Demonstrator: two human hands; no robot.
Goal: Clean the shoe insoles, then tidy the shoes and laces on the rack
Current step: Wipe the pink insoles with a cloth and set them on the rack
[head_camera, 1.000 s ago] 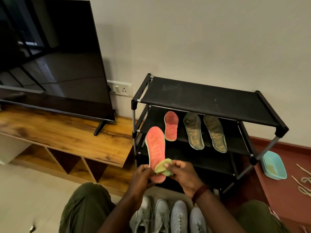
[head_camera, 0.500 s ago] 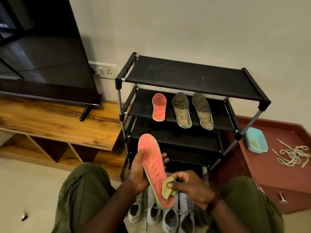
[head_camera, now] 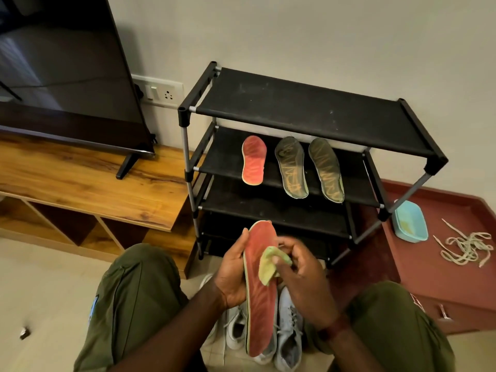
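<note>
place: home living room | we see: television (head_camera: 67, 76) on wooden TV unit (head_camera: 88, 183), wall socket (head_camera: 161, 92), black shoe rack (head_camera: 308, 116), tiled floor (head_camera: 40, 291)

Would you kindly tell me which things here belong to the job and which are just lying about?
Job: red insole in the left hand, yellow cloth in the right hand, three insoles on the rack, white shoes, laces, blue tub (likely).
Lying about: television, wall socket, wooden bench.
</note>
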